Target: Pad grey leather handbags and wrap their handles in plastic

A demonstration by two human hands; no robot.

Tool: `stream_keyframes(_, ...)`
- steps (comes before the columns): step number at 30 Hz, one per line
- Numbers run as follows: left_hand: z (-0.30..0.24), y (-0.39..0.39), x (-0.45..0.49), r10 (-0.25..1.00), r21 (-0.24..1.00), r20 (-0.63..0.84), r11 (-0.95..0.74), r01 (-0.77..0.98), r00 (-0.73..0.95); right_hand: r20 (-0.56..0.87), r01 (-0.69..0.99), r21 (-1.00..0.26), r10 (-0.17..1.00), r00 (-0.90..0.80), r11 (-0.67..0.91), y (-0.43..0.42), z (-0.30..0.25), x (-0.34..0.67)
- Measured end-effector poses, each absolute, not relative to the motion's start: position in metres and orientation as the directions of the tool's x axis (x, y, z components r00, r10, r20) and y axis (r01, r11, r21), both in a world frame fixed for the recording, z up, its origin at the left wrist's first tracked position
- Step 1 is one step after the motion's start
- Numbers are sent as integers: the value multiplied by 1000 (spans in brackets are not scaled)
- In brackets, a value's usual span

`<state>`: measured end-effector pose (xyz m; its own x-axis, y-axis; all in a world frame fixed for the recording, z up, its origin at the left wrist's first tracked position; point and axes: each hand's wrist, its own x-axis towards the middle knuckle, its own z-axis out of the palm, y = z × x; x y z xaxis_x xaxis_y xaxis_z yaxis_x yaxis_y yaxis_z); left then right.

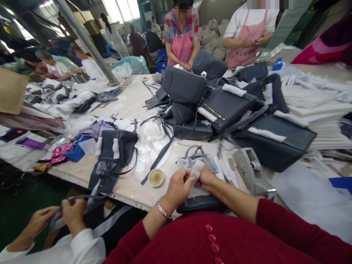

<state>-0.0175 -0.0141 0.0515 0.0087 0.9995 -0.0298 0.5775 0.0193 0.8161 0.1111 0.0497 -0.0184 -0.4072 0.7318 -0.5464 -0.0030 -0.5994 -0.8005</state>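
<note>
My left hand [180, 185] and my right hand [207, 179] meet over a dark handbag [205, 203] at the table's front edge. Between them they pinch a piece of white foam wrap [197, 169], its top standing up above my fingers. Strips of clear wrap cover the bag's handles [194, 150] just behind my hands. The bag's middle is partly hidden by my hands and forearms. To the left of my left hand sits a small round dish [156, 178] with yellowish contents.
Behind my hands is a pile of dark handbags [184, 84]. A tape dispenser [251, 170] stands right. White foam sheets [316, 106] are stacked far right. At left, a co-worker's hands [73, 212] hold a strap of another dark bag [118, 146]. Two people in aprons stand opposite.
</note>
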Motion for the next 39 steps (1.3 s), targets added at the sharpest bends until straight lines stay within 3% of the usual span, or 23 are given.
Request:
stream_keyframes(5,19,-27,-20,986,794,-121,167,584,-117,-708,-94,-583,562,-428,-807,34,-16,124)
stream_keyframes(9,10,-33,-26,941,744,-278,337,577,-191,-697,-161,-484,490,-523,-860,33,-16,125)
stream_keyframes(13,13,-31,-29,951,712,-246,310,630,-190,-666,-188,-469,485,-567,-863,34,-16,121)
stream_keyframes(19,17,-28,-34,949,623,-309,247,743,-56,-680,-181,-454,470,-562,-873,35,-20,120)
stream_keyframes(25,21,-18,-37,906,681,-410,225,697,108,-680,-247,-396,464,-568,-884,35,-23,118)
stream_keyframes(30,19,-16,-32,900,666,-432,269,695,65,-669,-234,-449,499,-551,-862,35,-27,117)
stream_keyframes(35,13,-15,-25,882,754,-470,379,536,39,-633,-196,-559,568,-526,-806,31,-32,115)
stream_keyframes(39,8,-15,-21,861,751,-508,454,479,-18,-646,-11,-705,649,-401,-709,29,-32,111)
